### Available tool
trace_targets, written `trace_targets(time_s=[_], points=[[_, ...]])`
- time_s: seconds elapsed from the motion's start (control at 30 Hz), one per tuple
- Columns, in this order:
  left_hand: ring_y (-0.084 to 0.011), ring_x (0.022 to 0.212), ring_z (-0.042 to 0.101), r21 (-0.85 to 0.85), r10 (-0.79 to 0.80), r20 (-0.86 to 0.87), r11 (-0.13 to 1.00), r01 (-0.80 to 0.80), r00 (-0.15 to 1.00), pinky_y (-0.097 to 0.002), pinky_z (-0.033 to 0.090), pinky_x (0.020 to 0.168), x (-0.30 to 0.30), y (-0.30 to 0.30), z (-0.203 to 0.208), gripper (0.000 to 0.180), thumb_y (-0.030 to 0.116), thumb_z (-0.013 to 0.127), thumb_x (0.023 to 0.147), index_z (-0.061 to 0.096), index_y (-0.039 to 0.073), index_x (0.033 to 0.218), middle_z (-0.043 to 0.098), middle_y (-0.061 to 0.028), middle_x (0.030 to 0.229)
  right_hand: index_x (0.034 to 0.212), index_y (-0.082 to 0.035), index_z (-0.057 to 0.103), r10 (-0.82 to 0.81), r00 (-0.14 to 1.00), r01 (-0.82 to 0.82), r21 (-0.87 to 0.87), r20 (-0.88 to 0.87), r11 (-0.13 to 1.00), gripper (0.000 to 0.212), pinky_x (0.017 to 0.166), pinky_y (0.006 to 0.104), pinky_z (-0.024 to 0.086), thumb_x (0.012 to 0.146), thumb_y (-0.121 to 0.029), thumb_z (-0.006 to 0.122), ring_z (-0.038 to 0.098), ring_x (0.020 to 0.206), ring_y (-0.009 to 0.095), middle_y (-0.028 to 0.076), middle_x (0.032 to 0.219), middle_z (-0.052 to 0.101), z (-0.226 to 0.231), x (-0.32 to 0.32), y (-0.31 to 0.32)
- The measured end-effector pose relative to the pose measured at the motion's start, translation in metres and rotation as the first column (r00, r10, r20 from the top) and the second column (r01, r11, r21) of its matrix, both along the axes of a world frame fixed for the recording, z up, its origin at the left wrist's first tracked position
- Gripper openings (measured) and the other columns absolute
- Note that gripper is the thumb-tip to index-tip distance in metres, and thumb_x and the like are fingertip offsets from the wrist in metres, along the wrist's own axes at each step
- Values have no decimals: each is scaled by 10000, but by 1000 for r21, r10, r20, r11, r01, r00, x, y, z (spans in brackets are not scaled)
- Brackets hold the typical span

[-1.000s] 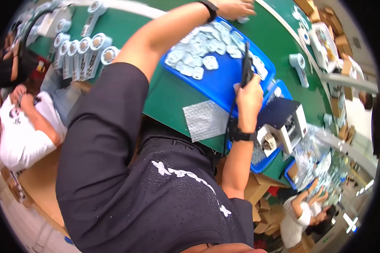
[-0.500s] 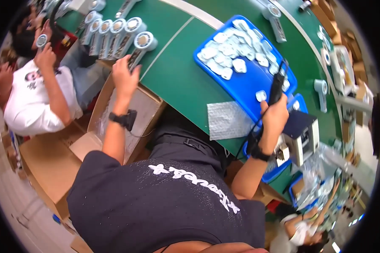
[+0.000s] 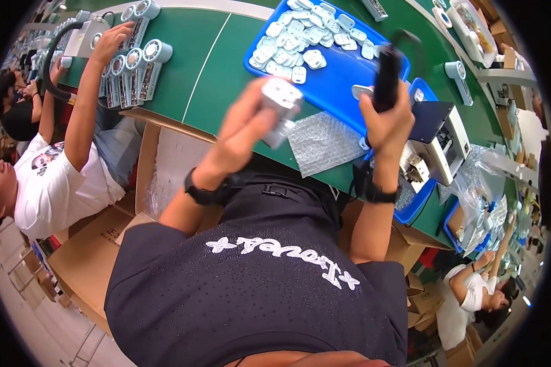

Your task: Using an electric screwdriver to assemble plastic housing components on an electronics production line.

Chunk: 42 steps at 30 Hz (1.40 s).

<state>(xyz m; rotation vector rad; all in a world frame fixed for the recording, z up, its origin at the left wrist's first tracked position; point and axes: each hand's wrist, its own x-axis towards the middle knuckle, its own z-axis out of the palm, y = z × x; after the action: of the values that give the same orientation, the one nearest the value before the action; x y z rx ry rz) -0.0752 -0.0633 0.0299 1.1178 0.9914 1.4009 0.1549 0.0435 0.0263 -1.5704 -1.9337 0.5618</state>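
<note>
My left hand (image 3: 239,134) is closed around a pale handheld fan (image 3: 280,101), smeared by motion, over the near edge of the green table. My right hand (image 3: 390,122) grips a black electric screwdriver (image 3: 387,76) upright above the blue tray (image 3: 340,104). A small pale plastic cover (image 3: 361,92) shows beside that hand's thumb; it appears pinched there, partly hidden by the fingers. Many similar light-blue covers (image 3: 294,46) lie heaped in the tray's far part. A sheet of bubble wrap (image 3: 324,144) lies on the table between my hands.
Several handheld fans (image 3: 156,54) stand in a group at the left, where a co-worker's hand (image 3: 113,43) reaches. An open cardboard box (image 3: 144,156) sits below the table edge. To the right are a white-and-black machine (image 3: 441,140) and another fan (image 3: 459,79).
My left hand has come from the fan row toward the middle, now holding a fan. My right hand has lifted the screwdriver, with a cover at its thumb. A co-worker's arm has reached to the fans.
</note>
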Motion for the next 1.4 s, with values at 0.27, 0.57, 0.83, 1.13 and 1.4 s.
trace_targets(time_s=[0.27, 0.57, 0.83, 1.13, 1.4], points=[[-184, 960, 610, 7, -406, -184, 910, 415, 895, -324, 463, 791, 89, 23, -4, 589, 484, 650, 884, 508, 7, 1200, 626, -108, 1060, 1204, 9, 478, 316, 708, 13, 459, -632, 888, 442, 740, 318, 582, 840, 43, 726, 689, 786, 219, 163, 943, 703, 25, 38, -101], [-286, 727, 638, 147, -388, -362, 874, 463, 848, -347, 490, 647, 138, 37, -37, 561, 505, 700, 818, 599, 3, 1048, 618, -133, 830, 1235, -34, 438, 18, 918, 120, 322, -396, 939, 473, 646, 341, 578, 884, -133, 741, 663, 640, 237, 228, 1002, 691, 11, 64, -137], [-314, 680, 638, 321, -349, -398, 814, 485, 849, -367, 492, 589, 138, 42, -79, 590, 563, 636, 847, 619, -11, 983, 628, -128, 803, 1071, -87, 511, 103, 644, 410, 456, -758, 790, 373, 548, 334, 501, 907, -375, 683, 551, 526, 181, 77, 715, 557, 38, 107, -68], [-326, 676, 637, 308, -335, -442, 814, 492, 832, -376, 500, 589, 138, 55, -85, 623, 593, 632, 847, 618, -15, 979, 633, -130, 802, 1142, -86, 550, 43, 428, 252, 165, -903, 954, 466, 546, 366, 466, 876, -447, 677, 512, 538, 190, 78, 749, 556, 28, 102, -93], [-328, 690, 640, 285, -392, -437, 793, 538, 810, -381, 503, 594, 141, 49, -80, 583, 566, 661, 840, 616, 1, 979, 638, -127, 819, 1182, -87, 508, 365, 283, 41, 391, -887, 919, 607, 586, 373, 403, 858, -578, 655, 471, 577, 168, 36, 824, 483, 89, 82, -89]])
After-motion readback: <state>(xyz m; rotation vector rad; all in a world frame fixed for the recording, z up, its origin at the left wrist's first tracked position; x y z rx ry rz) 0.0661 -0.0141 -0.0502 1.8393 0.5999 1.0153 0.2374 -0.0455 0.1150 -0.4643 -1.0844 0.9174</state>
